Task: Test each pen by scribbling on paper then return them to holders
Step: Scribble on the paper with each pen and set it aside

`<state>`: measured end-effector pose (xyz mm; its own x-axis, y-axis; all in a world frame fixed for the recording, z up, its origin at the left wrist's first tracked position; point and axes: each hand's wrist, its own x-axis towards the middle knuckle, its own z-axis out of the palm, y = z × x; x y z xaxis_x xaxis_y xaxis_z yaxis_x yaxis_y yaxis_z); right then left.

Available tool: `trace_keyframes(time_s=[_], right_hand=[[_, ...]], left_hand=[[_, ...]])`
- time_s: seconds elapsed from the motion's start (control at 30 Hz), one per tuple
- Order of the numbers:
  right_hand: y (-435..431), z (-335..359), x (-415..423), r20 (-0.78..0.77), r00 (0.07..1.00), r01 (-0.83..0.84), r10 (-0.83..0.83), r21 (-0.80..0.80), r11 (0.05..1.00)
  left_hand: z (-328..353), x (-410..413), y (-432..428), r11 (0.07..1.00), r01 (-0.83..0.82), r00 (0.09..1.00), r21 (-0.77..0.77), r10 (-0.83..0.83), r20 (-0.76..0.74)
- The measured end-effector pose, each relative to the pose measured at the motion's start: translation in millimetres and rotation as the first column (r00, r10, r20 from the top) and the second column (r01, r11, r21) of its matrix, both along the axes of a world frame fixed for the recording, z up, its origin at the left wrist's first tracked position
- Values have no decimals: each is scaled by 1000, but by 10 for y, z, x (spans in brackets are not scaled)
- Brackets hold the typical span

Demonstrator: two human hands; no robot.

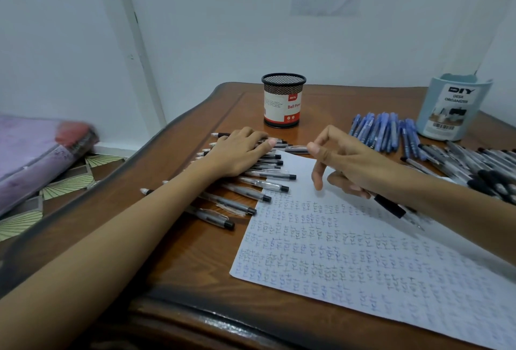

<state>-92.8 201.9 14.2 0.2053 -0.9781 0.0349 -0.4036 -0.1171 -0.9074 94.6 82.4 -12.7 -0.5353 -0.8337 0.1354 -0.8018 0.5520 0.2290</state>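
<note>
A white paper covered in small scribbles lies on the wooden table. Left of it, a row of black pens lies side by side. My left hand rests flat on the far part of that row, fingers straight. My right hand hovers over the paper's top corner. Its lower fingers curl round a black pen that sticks out under the palm, while thumb and forefinger reach toward a clear pen at the row's far end. A black mesh holder stands behind the hands.
A pale blue desk organizer stands at the back right. Several blue pens lie in front of it, and a heap of black pens lies at the right edge. A purple mattress lies on the floor to the left.
</note>
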Motion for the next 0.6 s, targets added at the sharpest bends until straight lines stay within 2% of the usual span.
trace_keyframes(time_s=[0.03,0.1,0.2,0.27,0.37,0.43,0.5,0.57,0.6], right_hand=[[-1,4,3,-75,997,-28,28,1,1000],[-14,13,-6,-319,947,-61,41,-52,997],[-32,55,-47,-639,767,-133,65,-60,989],[-20,125,-106,-721,683,-143,118,27,989],[14,272,-197,-776,608,-46,165,174,984],[-6,310,-256,-761,622,-1,182,232,973],[-56,282,-288,-718,678,16,159,230,973],[-85,243,-296,-632,767,39,115,224,974],[-94,226,-283,-538,839,52,83,233,971]], left_hand=[[1,1,0,1000,-1,1000,0,1,3],[7,3,3,1000,-3,1000,-2,3,11],[10,8,10,1000,2,1000,-6,-1,18],[16,8,10,1000,7,1000,-8,-7,23],[17,7,15,1000,3,999,-19,-2,35],[33,-14,20,1000,-3,998,-26,4,57],[66,-36,28,999,-4,993,-41,8,119],[113,-56,5,999,4,985,-53,5,172],[135,-61,-12,999,10,983,-53,0,183]])
